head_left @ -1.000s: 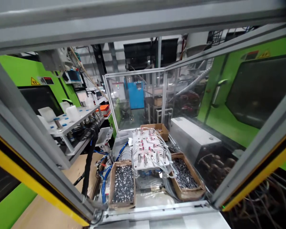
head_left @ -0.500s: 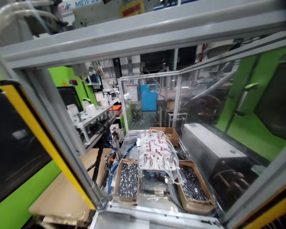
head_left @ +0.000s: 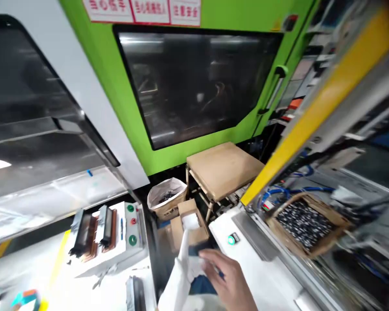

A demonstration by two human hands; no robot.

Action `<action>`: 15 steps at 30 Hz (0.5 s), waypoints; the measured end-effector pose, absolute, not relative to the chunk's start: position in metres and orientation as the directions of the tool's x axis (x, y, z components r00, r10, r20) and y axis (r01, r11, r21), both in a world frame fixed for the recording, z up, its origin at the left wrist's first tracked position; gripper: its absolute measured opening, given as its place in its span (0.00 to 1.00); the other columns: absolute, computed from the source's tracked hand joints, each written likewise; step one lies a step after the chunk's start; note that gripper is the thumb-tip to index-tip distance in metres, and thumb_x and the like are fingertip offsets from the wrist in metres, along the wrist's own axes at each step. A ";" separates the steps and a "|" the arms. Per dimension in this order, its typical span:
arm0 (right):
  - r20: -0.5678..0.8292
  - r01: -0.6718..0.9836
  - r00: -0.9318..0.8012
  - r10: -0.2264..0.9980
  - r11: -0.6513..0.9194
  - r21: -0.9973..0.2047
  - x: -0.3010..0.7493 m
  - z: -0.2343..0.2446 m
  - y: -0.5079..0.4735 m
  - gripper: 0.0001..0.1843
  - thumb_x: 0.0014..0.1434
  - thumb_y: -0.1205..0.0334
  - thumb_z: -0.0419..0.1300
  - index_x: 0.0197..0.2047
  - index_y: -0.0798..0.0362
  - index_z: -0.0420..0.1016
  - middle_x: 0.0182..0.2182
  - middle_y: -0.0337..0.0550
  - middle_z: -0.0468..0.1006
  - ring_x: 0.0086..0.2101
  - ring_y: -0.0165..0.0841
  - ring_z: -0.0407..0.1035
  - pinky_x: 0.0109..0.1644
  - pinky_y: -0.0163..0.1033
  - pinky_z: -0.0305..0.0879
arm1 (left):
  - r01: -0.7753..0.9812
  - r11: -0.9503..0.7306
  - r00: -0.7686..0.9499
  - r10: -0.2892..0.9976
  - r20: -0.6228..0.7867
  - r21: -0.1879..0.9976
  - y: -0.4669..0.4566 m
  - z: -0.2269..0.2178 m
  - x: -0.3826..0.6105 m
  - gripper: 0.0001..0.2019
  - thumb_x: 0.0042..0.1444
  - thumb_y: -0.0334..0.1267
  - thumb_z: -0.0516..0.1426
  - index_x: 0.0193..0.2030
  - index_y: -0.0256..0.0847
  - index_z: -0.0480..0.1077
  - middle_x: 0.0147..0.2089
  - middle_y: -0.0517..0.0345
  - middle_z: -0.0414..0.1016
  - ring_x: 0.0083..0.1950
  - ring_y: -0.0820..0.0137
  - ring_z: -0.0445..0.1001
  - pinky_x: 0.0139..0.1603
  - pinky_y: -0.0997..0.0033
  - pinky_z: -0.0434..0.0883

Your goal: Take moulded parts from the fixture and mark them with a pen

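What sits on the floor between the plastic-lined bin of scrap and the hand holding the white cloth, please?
In the head view, a small open cardboard box sits between the lined bin and the hand touching the white cloth.

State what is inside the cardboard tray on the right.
The cardboard tray holds a dense heap of small dark and silvery metal parts. Its floor and the lower layers are covered, so depth cannot be told.

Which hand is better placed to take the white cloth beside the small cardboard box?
Right, probably. The right hand is the only one in view, and its fingers already touch the white cloth just below the small cardboard box. The left hand is out of frame.
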State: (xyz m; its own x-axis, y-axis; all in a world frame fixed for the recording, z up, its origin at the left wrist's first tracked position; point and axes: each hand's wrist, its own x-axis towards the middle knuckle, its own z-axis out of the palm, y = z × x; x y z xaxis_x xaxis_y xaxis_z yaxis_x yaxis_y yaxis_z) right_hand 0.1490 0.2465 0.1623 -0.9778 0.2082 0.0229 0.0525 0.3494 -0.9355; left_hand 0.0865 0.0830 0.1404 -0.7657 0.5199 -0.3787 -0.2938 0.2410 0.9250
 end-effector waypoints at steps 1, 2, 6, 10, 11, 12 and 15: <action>0.011 0.054 -0.979 0.202 0.314 -0.948 0.142 0.166 0.244 0.19 0.69 0.47 0.56 0.50 0.49 0.82 0.50 0.50 0.83 0.49 0.40 0.78 0.54 0.35 0.74 | -0.306 0.206 -0.762 0.533 -0.369 0.930 0.080 0.141 0.081 0.31 0.64 0.59 0.53 0.67 0.42 0.64 0.61 0.44 0.75 0.56 0.57 0.77 0.56 0.45 0.77; -0.007 0.066 -0.978 0.208 0.277 -0.959 0.135 0.169 0.242 0.19 0.69 0.46 0.57 0.48 0.49 0.83 0.49 0.50 0.83 0.49 0.40 0.78 0.54 0.35 0.74 | -0.312 0.174 -0.758 0.547 -0.355 0.934 0.077 0.141 0.074 0.31 0.64 0.59 0.53 0.67 0.42 0.64 0.61 0.44 0.75 0.56 0.57 0.77 0.56 0.45 0.77; -0.121 0.176 -0.929 0.350 0.130 -0.976 0.101 0.169 0.234 0.24 0.66 0.40 0.57 0.48 0.50 0.82 0.48 0.51 0.83 0.49 0.43 0.78 0.50 0.35 0.75 | -0.298 0.075 -0.735 0.618 -0.279 0.952 0.067 0.145 0.041 0.31 0.64 0.59 0.53 0.67 0.42 0.64 0.60 0.44 0.75 0.55 0.58 0.77 0.56 0.45 0.77; -0.170 0.247 -0.910 0.377 0.164 -0.955 0.055 0.178 0.227 0.28 0.66 0.36 0.55 0.52 0.50 0.80 0.50 0.50 0.82 0.53 0.43 0.75 0.55 0.37 0.72 | -0.253 0.028 -0.702 0.682 -0.204 0.967 0.051 0.147 0.010 0.31 0.64 0.59 0.52 0.67 0.41 0.64 0.59 0.44 0.76 0.53 0.59 0.78 0.55 0.46 0.78; -0.185 0.259 -0.927 0.328 0.199 -0.945 0.042 0.182 0.224 0.28 0.66 0.35 0.54 0.51 0.50 0.79 0.49 0.49 0.82 0.51 0.43 0.76 0.53 0.37 0.72 | -0.237 0.024 -0.694 0.696 -0.187 0.971 0.047 0.146 0.004 0.31 0.64 0.59 0.52 0.67 0.41 0.64 0.59 0.45 0.76 0.53 0.59 0.78 0.55 0.46 0.78; -0.199 0.267 -0.940 0.277 0.237 -0.934 0.030 0.186 0.220 0.28 0.66 0.34 0.54 0.50 0.49 0.79 0.47 0.48 0.83 0.49 0.42 0.76 0.51 0.37 0.72 | -0.219 0.022 -0.686 0.708 -0.170 0.976 0.042 0.146 -0.002 0.31 0.64 0.59 0.52 0.67 0.41 0.64 0.59 0.45 0.77 0.53 0.60 0.79 0.55 0.47 0.77; -0.222 0.265 -0.962 0.160 0.344 -0.901 -0.002 0.192 0.206 0.28 0.65 0.33 0.53 0.41 0.50 0.78 0.35 0.44 0.81 0.37 0.38 0.75 0.43 0.36 0.69 | -0.143 0.038 -0.677 0.725 -0.126 0.989 0.029 0.143 -0.019 0.34 0.64 0.61 0.50 0.69 0.41 0.62 0.57 0.44 0.78 0.51 0.60 0.79 0.56 0.47 0.77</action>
State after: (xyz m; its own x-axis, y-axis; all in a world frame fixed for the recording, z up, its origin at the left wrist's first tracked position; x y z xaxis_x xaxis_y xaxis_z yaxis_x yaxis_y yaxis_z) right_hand -0.0021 0.2056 0.1920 -0.9619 0.1600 -0.2218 0.2650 0.3444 -0.9006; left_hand -0.0189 0.0291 0.1434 -0.6771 0.7251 -0.1256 -0.1431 0.0377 0.9890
